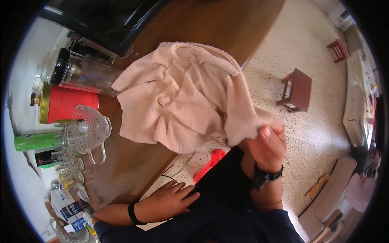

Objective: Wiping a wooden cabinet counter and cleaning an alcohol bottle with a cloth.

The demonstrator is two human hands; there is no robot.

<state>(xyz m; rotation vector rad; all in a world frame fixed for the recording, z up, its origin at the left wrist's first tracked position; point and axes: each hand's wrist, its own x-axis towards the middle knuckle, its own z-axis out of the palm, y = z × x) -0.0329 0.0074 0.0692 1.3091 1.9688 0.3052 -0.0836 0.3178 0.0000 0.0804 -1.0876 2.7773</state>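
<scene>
A crumpled pale pink towel (185, 100) spreads over the edge of a brown wooden table (118, 170) and overhangs the floor. My right hand (269, 145) pinches one corner of it between thumb and fingers, beyond the table edge. That wrist wears a dark watch. My left hand (167, 197) holds nothing; its fingers are apart, palm down near my dark clothing. A black band circles the left wrist. Whatever lies beneath the cloth is hidden.
Along the wall stand a glass jar (91, 73), a red tin (74, 101), a clear glass bowl (91, 130), a green can (36, 141) and several small glasses. A black glossy appliance (100, 21) sits at the far end. On the speckled floor is a brown stool (297, 89).
</scene>
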